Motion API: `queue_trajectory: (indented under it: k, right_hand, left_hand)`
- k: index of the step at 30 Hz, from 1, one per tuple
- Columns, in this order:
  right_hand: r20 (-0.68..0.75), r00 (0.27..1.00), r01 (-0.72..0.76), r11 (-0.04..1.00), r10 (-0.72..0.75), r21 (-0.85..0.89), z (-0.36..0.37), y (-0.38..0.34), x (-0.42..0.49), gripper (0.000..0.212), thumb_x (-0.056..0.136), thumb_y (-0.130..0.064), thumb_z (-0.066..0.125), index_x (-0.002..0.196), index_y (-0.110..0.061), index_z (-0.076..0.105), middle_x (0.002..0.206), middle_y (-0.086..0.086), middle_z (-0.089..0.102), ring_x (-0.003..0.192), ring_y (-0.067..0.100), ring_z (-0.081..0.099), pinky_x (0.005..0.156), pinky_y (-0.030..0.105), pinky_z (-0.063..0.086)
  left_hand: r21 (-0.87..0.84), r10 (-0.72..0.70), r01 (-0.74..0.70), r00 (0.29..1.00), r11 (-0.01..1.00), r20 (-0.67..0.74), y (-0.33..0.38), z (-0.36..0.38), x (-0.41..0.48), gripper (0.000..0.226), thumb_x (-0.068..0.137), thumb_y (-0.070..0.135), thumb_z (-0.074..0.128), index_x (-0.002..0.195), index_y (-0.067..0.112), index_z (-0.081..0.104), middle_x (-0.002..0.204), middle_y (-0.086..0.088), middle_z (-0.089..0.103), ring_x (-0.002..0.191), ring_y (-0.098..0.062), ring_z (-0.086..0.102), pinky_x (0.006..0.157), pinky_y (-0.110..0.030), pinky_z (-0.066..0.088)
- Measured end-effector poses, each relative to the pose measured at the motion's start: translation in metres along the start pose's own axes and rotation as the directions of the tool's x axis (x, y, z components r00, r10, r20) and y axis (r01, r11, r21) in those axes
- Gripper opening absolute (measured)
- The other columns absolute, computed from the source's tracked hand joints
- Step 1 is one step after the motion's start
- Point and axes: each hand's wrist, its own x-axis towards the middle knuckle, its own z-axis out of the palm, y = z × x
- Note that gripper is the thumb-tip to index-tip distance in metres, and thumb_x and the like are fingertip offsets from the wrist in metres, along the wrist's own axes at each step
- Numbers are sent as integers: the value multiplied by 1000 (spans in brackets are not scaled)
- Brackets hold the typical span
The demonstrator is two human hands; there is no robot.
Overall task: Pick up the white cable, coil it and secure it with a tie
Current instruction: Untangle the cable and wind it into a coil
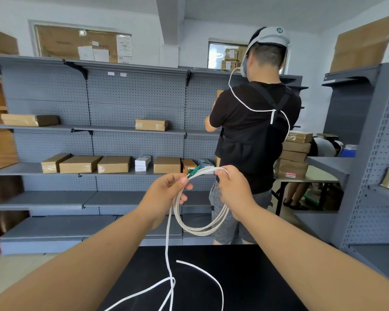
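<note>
The left grip (165, 194) pinches the white cable (198, 231) between thumb and curled fingers, just beside its green connector (193, 171). The right grip (233, 190) has its fingers curled round the top of the same loops. Several turns hang between and below the two grips. A loose tail drops from under the left grip onto the black table (245, 277) beneath.
</note>
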Motion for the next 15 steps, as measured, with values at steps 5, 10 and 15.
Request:
queue_trajectory:
  k: [5, 10, 15]
  right_hand:
    - [93, 995, -33, 999, 30, 24, -4, 5, -1, 21, 96, -29, 38, 97, -20, 56, 65, 1, 50, 46, 13, 46, 43, 25, 41]
    - [248, 969, 1, 999, -12, 46, -9, 6, -3, 27, 97, -25, 39, 117, -36, 52, 81, 1, 58, 41, 9, 45, 48, 30, 53]
    - [299, 953, 17, 997, -40, 79, -12, 3, -5, 21, 93, -27, 49, 109, -39, 55, 79, 3, 58, 38, 2, 44, 42, 24, 49]
  left_hand:
    - [140, 23, -16, 999, 990, -49, 5, 1, -1, 22, 95, 26, 48, 87, 19, 67, 73, 6, 64, 47, -3, 47, 53, -12, 44]
    - [397, 96, -49, 991, 916, -98, 5, 2, -2, 34, 95, 34, 46, 69, 22, 64, 44, 10, 53, 42, -1, 44, 44, -10, 35]
    - [308, 141, -114, 988, 944, -67, 2, 2, 1, 23, 96, 22, 48, 111, 35, 57, 75, 5, 66, 44, 0, 49, 50, -10, 44]
